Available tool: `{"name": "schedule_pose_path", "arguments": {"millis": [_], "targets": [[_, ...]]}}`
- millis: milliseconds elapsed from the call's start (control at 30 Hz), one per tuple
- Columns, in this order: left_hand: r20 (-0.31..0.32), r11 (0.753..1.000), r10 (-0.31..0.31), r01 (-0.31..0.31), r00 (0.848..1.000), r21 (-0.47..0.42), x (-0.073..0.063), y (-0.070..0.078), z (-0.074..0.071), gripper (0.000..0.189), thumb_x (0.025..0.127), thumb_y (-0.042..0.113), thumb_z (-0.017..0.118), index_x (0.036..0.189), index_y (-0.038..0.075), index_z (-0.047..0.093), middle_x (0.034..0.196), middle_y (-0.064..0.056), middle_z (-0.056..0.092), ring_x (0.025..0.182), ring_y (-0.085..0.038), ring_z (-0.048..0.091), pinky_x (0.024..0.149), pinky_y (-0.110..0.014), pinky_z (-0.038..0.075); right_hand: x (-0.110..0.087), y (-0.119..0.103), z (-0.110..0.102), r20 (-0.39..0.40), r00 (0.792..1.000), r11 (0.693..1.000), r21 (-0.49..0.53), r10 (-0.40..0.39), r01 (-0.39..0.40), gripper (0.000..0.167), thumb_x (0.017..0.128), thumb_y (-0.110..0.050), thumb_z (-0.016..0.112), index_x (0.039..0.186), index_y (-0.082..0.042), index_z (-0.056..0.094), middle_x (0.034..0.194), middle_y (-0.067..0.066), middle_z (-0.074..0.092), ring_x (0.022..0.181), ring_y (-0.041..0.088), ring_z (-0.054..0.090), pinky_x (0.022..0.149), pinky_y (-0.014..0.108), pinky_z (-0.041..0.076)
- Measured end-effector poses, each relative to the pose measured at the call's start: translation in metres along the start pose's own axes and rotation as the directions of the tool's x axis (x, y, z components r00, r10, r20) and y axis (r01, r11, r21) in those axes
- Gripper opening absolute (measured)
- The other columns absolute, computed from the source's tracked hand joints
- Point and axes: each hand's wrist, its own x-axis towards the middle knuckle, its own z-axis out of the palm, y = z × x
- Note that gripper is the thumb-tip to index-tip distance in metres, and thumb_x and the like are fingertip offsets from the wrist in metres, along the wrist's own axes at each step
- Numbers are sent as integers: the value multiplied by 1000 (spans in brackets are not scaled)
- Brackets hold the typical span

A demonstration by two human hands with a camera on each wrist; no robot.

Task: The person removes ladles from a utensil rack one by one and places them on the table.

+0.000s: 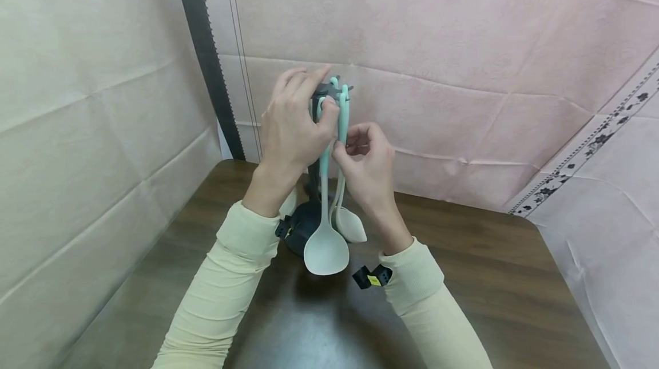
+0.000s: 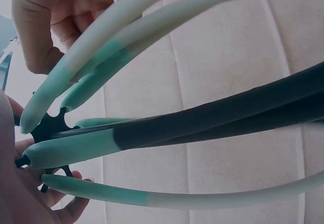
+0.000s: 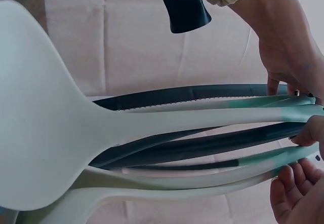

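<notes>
A dark utensil stand (image 1: 304, 226) holds several kitchen utensils with mint-green handle ends and pale heads. My left hand (image 1: 294, 117) grips the top of the stand, its thumb against the handle of the front ladle (image 1: 326, 252). In the left wrist view, its fingers reach behind the dark hooks (image 2: 48, 127). My right hand (image 1: 369, 166) pinches the mint-green handle (image 1: 343, 120) of a utensil hanging on the right side. That handle's end is still at a hook. A pale utensil head (image 1: 351, 225) hangs below it, its exact kind unclear.
The stand is on a brown wooden table (image 1: 453, 254), near its back edge. Pale cloth walls (image 1: 437, 71) rise behind and at both sides. Another pale utensil head (image 1: 289, 203) shows partly behind my left wrist. Small black cameras (image 1: 372, 277) sit on both cuffs.
</notes>
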Motion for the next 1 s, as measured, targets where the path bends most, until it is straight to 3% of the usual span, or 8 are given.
{"name": "schedule_pose_path", "arguments": {"millis": [633, 1000], "targets": [[8, 1000, 8, -8, 1000, -4, 1, -1, -1, 55, 96, 35, 49, 145, 17, 67, 136, -6, 70, 143, -19, 49, 90, -47, 58, -3, 1, -3, -39, 999, 1000, 11, -27, 27, 18, 93, -5, 72, 110, 0, 66, 97, 9, 68, 82, 19, 65, 78, 38, 56], [0, 1000, 15, -15, 1000, -16, 0, -3, 0, 55, 95, 35, 49, 144, 16, 67, 133, -6, 71, 143, -20, 49, 87, -47, 59, -7, 4, 1, -72, 995, 995, 65, -69, 74, 18, 94, -1, 70, 110, 4, 64, 98, 14, 68, 83, 20, 65, 82, 40, 57]]}}
